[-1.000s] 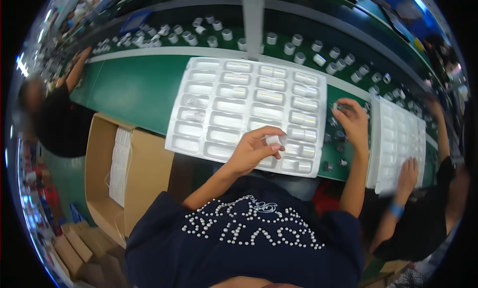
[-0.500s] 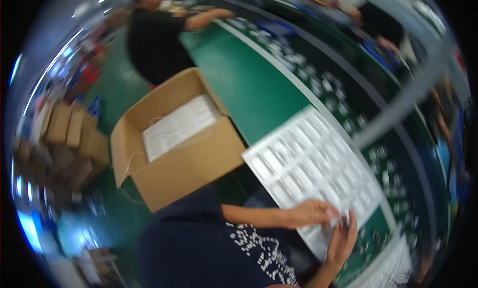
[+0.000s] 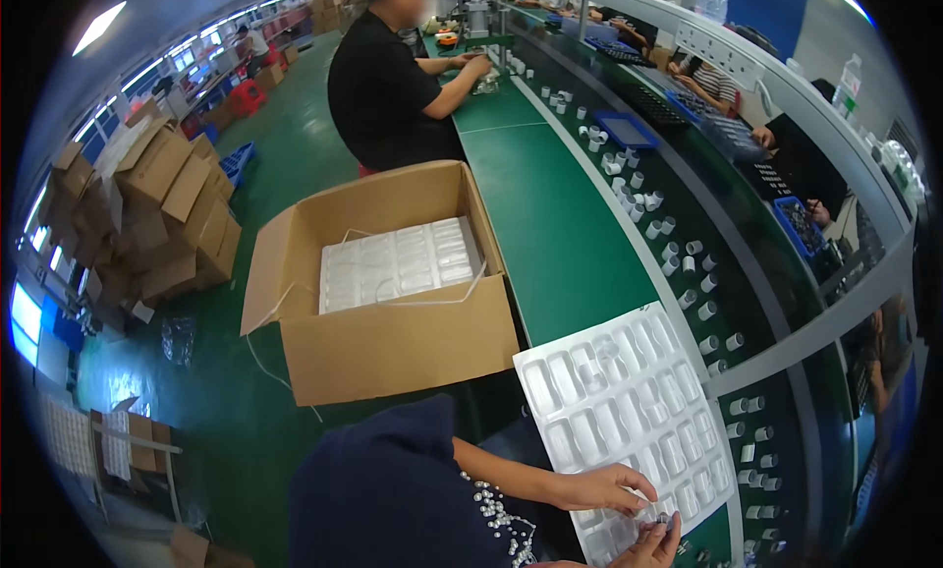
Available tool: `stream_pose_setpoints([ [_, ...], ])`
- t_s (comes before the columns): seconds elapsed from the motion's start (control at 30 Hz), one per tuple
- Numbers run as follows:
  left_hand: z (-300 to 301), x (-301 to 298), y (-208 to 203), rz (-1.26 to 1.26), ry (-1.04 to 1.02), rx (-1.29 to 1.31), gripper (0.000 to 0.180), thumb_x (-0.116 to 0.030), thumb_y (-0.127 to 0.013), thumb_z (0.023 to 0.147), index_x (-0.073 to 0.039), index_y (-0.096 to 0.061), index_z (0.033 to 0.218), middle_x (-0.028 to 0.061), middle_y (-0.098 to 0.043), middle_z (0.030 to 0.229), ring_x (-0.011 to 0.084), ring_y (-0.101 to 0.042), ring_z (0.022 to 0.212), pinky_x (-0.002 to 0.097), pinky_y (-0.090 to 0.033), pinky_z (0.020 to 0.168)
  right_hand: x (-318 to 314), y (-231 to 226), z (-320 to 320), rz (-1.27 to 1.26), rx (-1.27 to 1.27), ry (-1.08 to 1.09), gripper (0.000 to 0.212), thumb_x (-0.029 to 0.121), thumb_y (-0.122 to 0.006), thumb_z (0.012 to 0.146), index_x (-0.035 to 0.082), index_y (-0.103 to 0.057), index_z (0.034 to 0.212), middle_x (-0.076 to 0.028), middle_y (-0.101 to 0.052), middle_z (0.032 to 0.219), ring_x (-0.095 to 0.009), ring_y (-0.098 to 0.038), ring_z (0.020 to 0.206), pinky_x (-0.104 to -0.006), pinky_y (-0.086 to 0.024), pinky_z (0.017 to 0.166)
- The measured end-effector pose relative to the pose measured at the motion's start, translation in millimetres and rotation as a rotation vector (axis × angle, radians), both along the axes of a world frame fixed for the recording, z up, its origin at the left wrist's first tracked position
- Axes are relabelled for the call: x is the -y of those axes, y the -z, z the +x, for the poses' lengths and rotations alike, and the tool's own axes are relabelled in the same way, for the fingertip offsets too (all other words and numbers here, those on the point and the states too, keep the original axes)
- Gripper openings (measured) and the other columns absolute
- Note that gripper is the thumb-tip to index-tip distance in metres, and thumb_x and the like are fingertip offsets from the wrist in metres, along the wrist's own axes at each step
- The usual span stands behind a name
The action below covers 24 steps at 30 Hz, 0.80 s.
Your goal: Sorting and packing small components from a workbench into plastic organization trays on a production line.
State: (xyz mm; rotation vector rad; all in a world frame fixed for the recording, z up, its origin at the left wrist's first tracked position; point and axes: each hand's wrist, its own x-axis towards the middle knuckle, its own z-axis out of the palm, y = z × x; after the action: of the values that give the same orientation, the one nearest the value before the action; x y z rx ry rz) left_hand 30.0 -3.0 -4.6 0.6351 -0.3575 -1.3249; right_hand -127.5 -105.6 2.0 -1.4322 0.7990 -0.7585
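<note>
A white plastic tray (image 3: 599, 421) with rows of oblong pockets lies on the green bench in front of me. Over its near part is my left hand (image 3: 604, 489), thumb and forefinger apart and nothing seen between them. My right hand (image 3: 648, 546), close beside it at the tray's near end, pinches a small cylindrical part (image 3: 663, 519), dark and shiny, between thumb and fingertips. Some pockets at the tray's far end seem to hold clear pieces, but I cannot tell them well.
An open cardboard box (image 3: 393, 357) holding a white pocketed tray (image 3: 393, 263) stands left of the bench. Small white cylinders (image 3: 671, 258) line the dark conveyor (image 3: 732, 273) on the right. A metal frame (image 3: 786, 357) crosses above it. A person in black (image 3: 388, 96) works farther along.
My view has shifted, so the box and tray sit lower in the picture. Both hands stay together over the tray's near end, the left one's fingers now more apart.
</note>
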Motion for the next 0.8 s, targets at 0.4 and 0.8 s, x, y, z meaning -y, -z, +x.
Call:
stream_pose_setpoints([
  [0.4, -0.1, -1.4, 18.1, 0.042, 0.042, 0.161, 0.041, -0.009, -0.062, 0.091, 0.001, -0.052, 0.13, 0.0055, -0.057, 0.122, 0.0079, -0.057, 0.101, 0.0215, -0.046, 0.088, -13.1, -41.7, 18.1, -0.516, -0.423, -0.24, 0.024, 0.02, -0.071, 0.085, 0.004, -0.07, 0.103, -0.014, -0.062, 0.1, -0.028, -0.063, 0.085, -0.0368, -0.052, 0.073],
  [0.8, -15.1, 13.8, 15.9, -0.036, 0.105, 0.124, 0.06, -0.004, -0.062, 0.09, 0.0, -0.034, 0.143, 0.0059, -0.054, 0.124, 0.0074, -0.053, 0.107, 0.0221, -0.045, 0.09, -4.4, -49.3, 16.5, -0.788, -0.429, -0.383, 0.037, 0.018, -0.072, 0.084, 0.007, -0.063, 0.118, -0.015, -0.06, 0.103, -0.031, -0.062, 0.09, -0.0396, -0.051, 0.078],
])
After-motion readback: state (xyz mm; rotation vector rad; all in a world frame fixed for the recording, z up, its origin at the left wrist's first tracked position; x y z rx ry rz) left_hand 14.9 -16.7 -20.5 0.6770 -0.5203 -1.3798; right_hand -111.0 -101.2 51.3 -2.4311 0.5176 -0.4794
